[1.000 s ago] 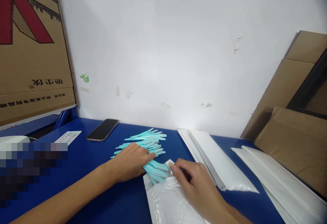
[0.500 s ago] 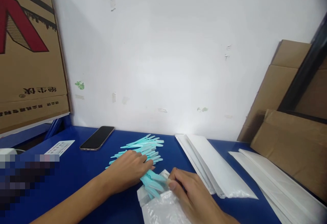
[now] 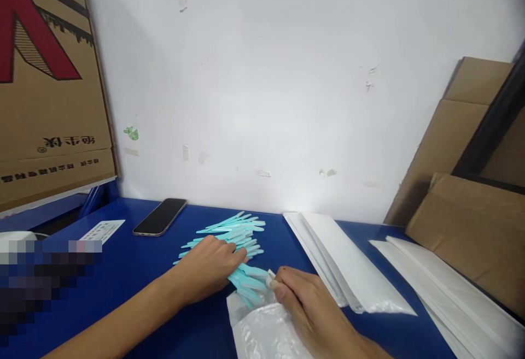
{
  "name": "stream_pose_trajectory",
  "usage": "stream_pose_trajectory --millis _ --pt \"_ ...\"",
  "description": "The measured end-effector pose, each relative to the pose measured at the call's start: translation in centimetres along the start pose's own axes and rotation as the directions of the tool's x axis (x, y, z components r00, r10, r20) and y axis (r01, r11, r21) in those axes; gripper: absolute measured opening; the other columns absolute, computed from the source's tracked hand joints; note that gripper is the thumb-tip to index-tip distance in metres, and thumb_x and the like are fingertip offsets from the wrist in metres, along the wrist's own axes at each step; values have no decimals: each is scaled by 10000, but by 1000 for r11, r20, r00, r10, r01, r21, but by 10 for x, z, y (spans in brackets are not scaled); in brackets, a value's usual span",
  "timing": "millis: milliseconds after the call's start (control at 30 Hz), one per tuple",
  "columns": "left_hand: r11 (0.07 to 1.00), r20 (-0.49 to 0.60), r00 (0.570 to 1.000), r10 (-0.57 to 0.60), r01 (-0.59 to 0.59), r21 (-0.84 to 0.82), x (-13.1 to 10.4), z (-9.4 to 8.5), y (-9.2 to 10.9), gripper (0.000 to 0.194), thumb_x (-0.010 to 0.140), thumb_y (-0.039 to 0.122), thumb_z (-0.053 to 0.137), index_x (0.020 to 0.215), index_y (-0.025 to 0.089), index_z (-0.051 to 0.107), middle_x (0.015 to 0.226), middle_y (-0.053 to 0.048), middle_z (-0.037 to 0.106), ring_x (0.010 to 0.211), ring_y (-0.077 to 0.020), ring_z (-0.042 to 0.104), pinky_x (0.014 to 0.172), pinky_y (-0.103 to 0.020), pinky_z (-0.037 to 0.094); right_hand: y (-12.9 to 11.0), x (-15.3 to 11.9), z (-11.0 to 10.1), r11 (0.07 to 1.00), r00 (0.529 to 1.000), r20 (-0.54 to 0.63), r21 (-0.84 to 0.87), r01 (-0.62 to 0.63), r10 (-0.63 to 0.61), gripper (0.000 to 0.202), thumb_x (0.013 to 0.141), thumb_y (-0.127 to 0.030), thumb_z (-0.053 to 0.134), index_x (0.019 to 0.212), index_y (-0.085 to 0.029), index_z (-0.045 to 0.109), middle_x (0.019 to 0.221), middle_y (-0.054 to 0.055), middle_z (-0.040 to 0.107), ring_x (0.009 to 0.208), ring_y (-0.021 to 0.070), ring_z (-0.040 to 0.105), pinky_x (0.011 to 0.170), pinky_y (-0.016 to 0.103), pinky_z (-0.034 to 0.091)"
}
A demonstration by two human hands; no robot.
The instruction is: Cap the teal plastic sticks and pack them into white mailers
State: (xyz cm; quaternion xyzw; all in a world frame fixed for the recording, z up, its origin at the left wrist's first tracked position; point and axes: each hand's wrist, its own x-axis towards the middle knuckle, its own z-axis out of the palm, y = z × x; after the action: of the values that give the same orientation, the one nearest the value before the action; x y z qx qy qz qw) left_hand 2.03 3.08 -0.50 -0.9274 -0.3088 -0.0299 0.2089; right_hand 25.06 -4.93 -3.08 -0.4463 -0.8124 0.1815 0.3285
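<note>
My left hand [image 3: 215, 266] is closed around a bunch of slim turquoise sticks [image 3: 249, 284], shaped like eyebrow razors. Their front ends poke into the mouth of a white bubble mailer [image 3: 266, 326]. With thumb and fingers, my right hand [image 3: 309, 307] pinches the right edge of that mailer at its opening. More turquoise sticks [image 3: 235, 227] lie in a fanned pile on the blue table, just beyond my left hand. My left fingers hide the back ends of the held bunch.
White mailers [image 3: 348, 260] lie right of the pile, and more white mailers [image 3: 447, 288] lie farther right. A phone [image 3: 161, 217] and a printed card [image 3: 102, 231] rest on the blue table [image 3: 135, 271] at left. Cardboard boxes [image 3: 53, 107] flank both sides before a white wall.
The view has shifted slightly. My left hand still holds the turquoise sticks at the mailer's mouth, and my right hand keeps its pinch. The sticks' angle has changed a little.
</note>
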Motion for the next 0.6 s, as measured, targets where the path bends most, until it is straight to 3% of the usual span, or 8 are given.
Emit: stream_pose_trajectory --millis 167,400,600 --pt "994 -64 992 106 -106 6 -1 7 7 155 1002 204 501 881 196 598 735 -44 695 630 -251 683 509 -319 386 0 3 0 997 994 -86 -37 -74 70 418 1074 -424 348 707 -229 397 691 -23 521 616 145 482 589 295 292" --pt "984 -112 979 172 -176 -28 -3 7 13 147 986 167 517 855 183 581 710 -44 658 610 -209 638 543 -303 393 -6 4 -5 988 989 -75 99 -118 126 431 1060 -446 389 727 -213 533 621 -45 503 587 127 481 592 267 318" --pt "984 -76 982 175 -176 -14 -3 4 19 103 943 130 560 864 195 565 732 -30 646 644 -235 637 541 -336 402 -3 5 -2 945 971 -63 249 -210 232 278 1031 -468 459 958 -236 595 560 -84 386 512 114 325 500 267 222"
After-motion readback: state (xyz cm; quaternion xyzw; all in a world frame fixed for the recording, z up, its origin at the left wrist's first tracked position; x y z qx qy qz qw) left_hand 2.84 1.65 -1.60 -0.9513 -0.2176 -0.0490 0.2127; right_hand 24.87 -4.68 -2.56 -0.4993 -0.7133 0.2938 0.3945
